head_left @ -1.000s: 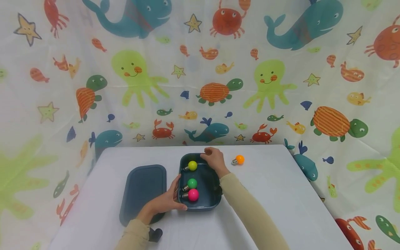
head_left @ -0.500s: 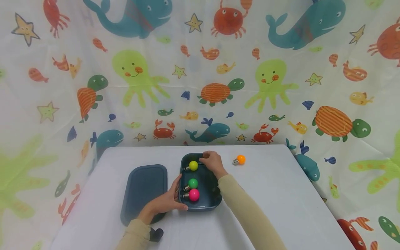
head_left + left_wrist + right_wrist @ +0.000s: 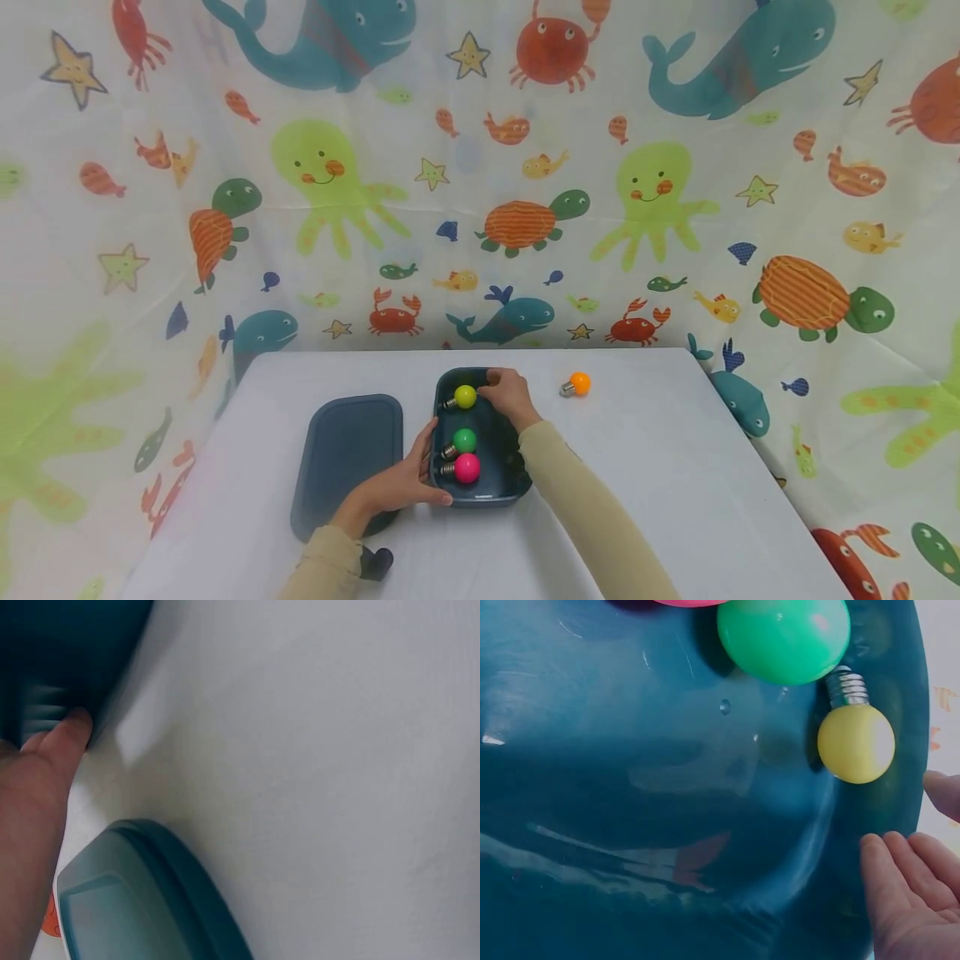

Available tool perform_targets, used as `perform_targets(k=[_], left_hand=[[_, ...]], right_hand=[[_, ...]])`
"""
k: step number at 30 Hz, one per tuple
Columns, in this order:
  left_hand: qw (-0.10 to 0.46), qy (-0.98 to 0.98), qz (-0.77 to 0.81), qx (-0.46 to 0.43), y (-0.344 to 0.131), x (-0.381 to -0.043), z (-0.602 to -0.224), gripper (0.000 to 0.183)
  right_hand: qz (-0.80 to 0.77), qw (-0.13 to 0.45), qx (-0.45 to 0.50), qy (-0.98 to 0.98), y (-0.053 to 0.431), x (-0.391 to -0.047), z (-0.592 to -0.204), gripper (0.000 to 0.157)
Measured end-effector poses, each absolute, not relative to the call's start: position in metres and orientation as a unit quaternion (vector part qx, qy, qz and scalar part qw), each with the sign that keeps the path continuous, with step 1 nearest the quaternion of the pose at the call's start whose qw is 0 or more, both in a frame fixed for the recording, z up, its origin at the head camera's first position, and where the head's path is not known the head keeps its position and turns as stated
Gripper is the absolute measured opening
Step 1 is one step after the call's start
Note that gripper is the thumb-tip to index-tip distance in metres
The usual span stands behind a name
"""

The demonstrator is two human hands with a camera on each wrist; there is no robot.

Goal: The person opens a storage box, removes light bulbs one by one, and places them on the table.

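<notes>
A dark blue-green plastic box (image 3: 491, 502) stands on the table, holding a yellow bulb (image 3: 466, 397), a green bulb (image 3: 465, 441) and a pink bulb (image 3: 468, 468) along its left side, their screw bases to the left. My left hand (image 3: 401, 483) holds the near left corner, thumb at the front and fingers along the left wall. Over the far right rim reaches my right hand (image 3: 512, 393), its fingertips just right of the yellow bulb. The right wrist view shows those fingers (image 3: 900, 870) extended with nothing between them and the thumb, apart from the yellow bulb.
Left of the box lies a matching flat lid (image 3: 348, 458), partly under the left forearm. An orange bulb (image 3: 580, 383) rests on the white table (image 3: 637, 467) near the back, right of the box. A sea-animal patterned cloth (image 3: 480, 167) hangs behind the table.
My right hand has come down from the far rim and slightly left, closer to the yellow bulb. The left hand, the box and the bulbs keep their places.
</notes>
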State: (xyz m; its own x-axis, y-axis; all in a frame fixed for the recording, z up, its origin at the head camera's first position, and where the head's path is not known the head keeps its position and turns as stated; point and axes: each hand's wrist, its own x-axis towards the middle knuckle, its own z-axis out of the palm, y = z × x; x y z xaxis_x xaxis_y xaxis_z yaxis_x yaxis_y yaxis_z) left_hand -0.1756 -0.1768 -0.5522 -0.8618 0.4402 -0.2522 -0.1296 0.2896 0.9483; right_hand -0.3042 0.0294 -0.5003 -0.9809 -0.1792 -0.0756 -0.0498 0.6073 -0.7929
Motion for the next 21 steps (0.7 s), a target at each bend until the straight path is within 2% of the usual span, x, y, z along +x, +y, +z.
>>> perform_targets(k=[11,21], left_hand=[[0.242,0.764,0.588,0.11,-0.18,-0.176,-0.549,0.118],[0.242,0.763,0.59,0.11,-0.18,-0.176,-0.553,0.117]], right_hand=[[-0.4,0.065,-0.068,0.912,0.018,-0.305,-0.503,0.044],[-0.402,0.08,-0.06,0.91,0.011,-0.304,-0.51,0.047]])
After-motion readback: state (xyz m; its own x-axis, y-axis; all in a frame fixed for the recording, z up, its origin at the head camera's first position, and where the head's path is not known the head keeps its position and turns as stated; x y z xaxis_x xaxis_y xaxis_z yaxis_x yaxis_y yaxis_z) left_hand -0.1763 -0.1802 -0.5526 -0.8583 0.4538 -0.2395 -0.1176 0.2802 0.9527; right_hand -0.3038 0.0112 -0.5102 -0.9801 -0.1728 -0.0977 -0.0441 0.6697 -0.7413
